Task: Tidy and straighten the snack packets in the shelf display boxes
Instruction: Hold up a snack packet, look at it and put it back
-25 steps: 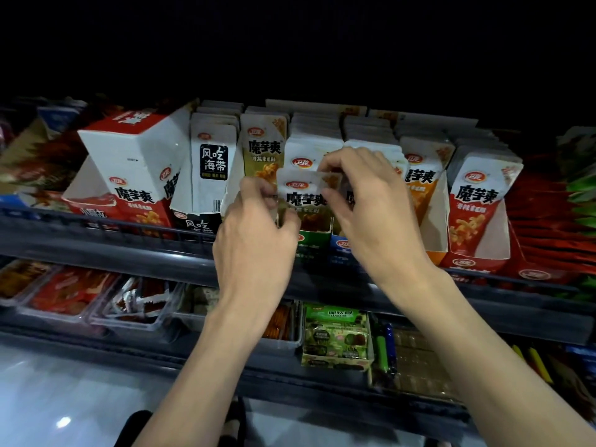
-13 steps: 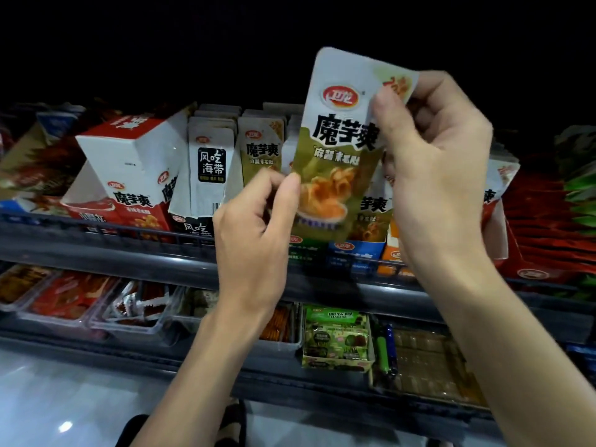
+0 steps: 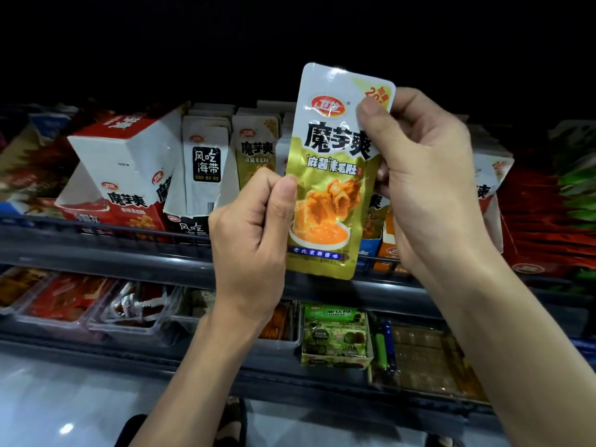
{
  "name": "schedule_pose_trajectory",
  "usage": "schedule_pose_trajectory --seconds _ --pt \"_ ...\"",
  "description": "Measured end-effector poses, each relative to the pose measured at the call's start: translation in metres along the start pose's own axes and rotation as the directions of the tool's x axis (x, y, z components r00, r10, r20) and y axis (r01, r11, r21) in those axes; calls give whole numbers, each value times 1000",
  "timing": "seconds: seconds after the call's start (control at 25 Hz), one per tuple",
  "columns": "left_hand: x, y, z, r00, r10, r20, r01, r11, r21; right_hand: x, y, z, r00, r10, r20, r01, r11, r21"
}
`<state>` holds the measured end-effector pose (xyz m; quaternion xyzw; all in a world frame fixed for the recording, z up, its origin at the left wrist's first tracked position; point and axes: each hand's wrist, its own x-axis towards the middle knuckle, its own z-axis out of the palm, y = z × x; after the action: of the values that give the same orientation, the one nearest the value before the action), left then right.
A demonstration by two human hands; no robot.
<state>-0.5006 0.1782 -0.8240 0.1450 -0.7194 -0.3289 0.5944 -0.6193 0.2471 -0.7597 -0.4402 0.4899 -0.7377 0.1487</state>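
Observation:
A white and gold snack packet is held upright in front of the upper shelf, close to the camera. My right hand pinches its upper right edge, thumb on the front. My left hand pinches its left edge at mid height. Behind it, on the shelf, stand display boxes: a red and white box tilted at the left, a box of black-label packets, and a row of gold packets. The boxes behind my hands are mostly hidden.
A dark rail runs along the upper shelf's front. The lower shelf carries clear trays of red snacks, a green box and a tray of brown packets. Red and green bags fill the right side. Pale floor lies below.
Both hands lifted one gold packet out of the middle display box and raised it toward the camera. It now stands higher and more upright than half a second ago.

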Motion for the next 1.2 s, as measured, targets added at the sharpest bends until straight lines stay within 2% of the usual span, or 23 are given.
schedule_pose_trajectory --seconds 0.24,0.48,0.68,0.8,0.88,0.96,1.04,1.12,1.2 --pt "0 -1 -2 999 -18 -34 20 999 43 -4 -1 4 1000 -29 9 29 999 -28" --pt "2 -1 -7 999 -38 -38 41 997 72 -5 0 3 999 10 33 -8 998 -68" --pt "3 -12 -17 990 -119 -74 135 954 267 -10 0 0 993 23 116 9 964 -267" --pt "7 -14 -26 982 -154 -106 180 933 312 -13 2 4 981 79 175 4 903 -430" --pt "11 -13 -30 980 -159 -123 191 924 332 -13 5 11 982 88 167 1 881 -473" --pt "14 -14 -35 971 -178 -160 225 908 354 -6 5 22 991 25 130 44 866 -498" --pt "18 -18 -38 940 -255 -227 327 865 382 9 1 30 989 -100 110 144 826 -545" --pt "21 -22 -44 884 -357 -302 459 784 418 29 -2 42 966 -222 133 256 746 -615" --pt "23 -24 -48 855 -432 -287 518 677 523 48 2 53 937 -301 180 338 636 -694"
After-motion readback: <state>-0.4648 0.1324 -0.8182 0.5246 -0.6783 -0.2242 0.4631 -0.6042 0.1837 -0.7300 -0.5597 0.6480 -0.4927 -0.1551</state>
